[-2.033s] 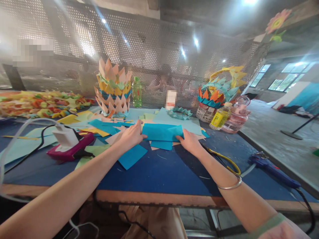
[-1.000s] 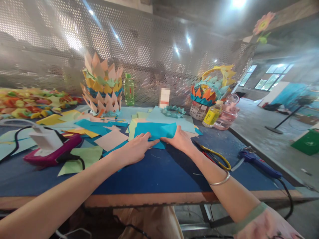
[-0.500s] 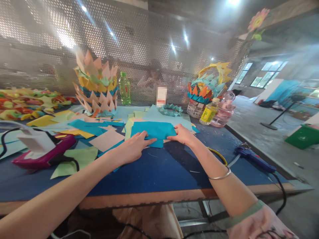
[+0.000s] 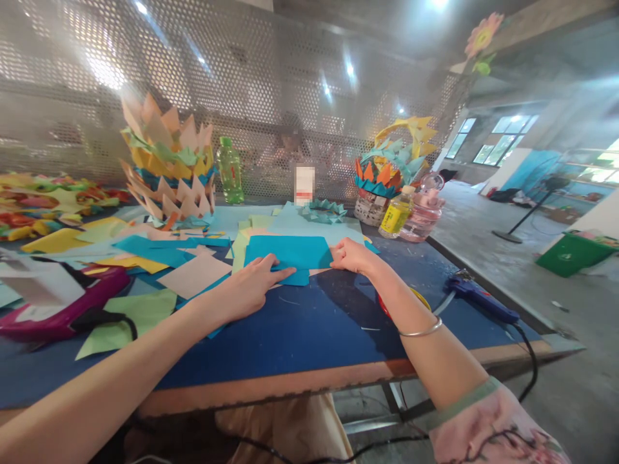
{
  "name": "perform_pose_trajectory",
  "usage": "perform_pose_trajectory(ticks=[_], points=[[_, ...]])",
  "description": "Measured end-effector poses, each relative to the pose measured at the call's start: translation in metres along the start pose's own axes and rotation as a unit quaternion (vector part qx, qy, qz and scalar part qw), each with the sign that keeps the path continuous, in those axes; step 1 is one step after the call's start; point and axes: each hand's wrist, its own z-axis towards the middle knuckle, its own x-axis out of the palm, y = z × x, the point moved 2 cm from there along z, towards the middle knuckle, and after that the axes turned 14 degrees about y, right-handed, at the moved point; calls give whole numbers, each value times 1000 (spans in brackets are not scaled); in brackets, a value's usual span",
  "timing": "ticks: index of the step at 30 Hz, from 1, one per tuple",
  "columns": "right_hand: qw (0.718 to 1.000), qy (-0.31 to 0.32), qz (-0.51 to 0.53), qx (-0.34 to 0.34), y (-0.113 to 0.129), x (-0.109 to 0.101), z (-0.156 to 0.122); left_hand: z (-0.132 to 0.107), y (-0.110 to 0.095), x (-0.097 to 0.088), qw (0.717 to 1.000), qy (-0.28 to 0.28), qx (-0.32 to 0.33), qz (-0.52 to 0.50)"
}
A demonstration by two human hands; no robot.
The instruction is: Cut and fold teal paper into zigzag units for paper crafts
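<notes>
A blue sheet of folded paper (image 4: 290,250) lies on the work surface in front of me, with a narrower flap sticking out along its near edge. My left hand (image 4: 254,282) holds the paper down at its near left part, thumb pointing right along the lower edge. At the right end, my right hand (image 4: 352,256) pinches the paper's edge between thumb and bent fingers. Under and behind the sheet lie pale green and light blue papers (image 4: 285,222). A pink sheet (image 4: 195,276) is left of my left hand.
Tall paper-petal crowns (image 4: 169,167) stand back left beside a green bottle (image 4: 229,171). Back right are a paper-trimmed basket (image 4: 380,187), a yellow-labelled bottle (image 4: 396,212) and a pink jug (image 4: 423,216). A blue glue gun (image 4: 483,299) lies right; a magenta power strip (image 4: 91,303) sits left.
The view has shifted slightly, so the scene sits farther left. My right fingers have curled in more at the paper's right edge. My left hand stays on the sheet.
</notes>
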Motion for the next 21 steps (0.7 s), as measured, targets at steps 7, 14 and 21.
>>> perform_pose_trajectory(ticks=[7, 14, 21], points=[[999, -42, 23, -19, 8, -4, -14, 0, 3, 2, 1000, 4, -6, -3], [975, -90, 13, -203, 55, 31, -20, 2, 5, 8, 1000, -25, 7, -11], [983, -6, -48, -177, 63, 42, -17, 2, 9, 10, 999, -22, 14, -38]])
